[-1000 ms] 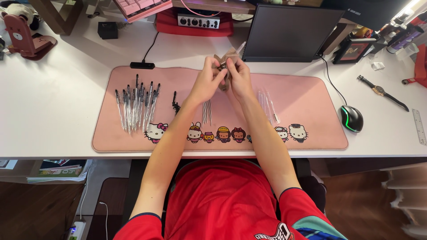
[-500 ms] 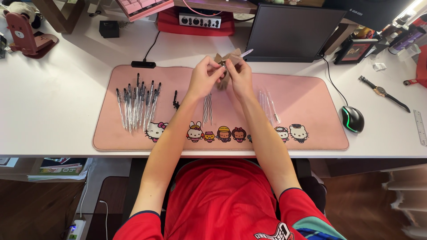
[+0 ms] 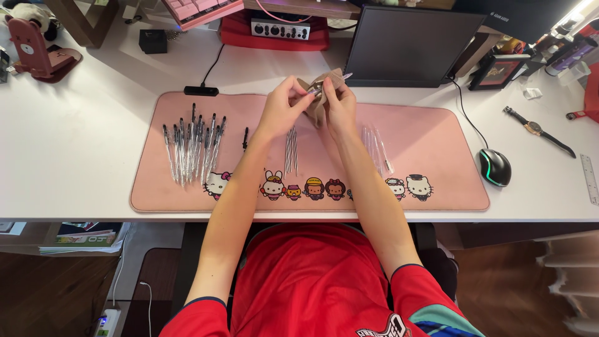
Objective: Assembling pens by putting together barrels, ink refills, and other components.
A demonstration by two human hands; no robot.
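Left hand (image 3: 282, 107): up at 12 o'clock on the pink desk mat (image 3: 437, 134), grip pinched narrow on a small beige cloth (image 3: 317, 93) and what looks like one clear pen (image 3: 329, 85) poking out of it.
Right hand (image 3: 337, 106): right beside the left, touching the same cloth, grip closed around its other side.
Where the pen is: in the air between both hands, tip sticking out toward 1 o'clock, above the mat and just in front of the dark monitor (image 3: 409, 47).
Looks done: hard to call, but the big bunch of capped pens (image 3: 192, 146) at 9 o'clock seems like the finished pile.
Looks left: my guess is the thin refills (image 3: 291, 150) at 6 o'clock from the hands and the clear barrels (image 3: 375, 146) at 4 o'clock, so maybe past halfway.
Stray bit: 1 dark pen (image 3: 245, 138) lying alone between the pile and the refills.
Other stuff on the desk: mouse (image 3: 495, 167) at 3 o'clock, wristwatch (image 3: 538, 130) further out.
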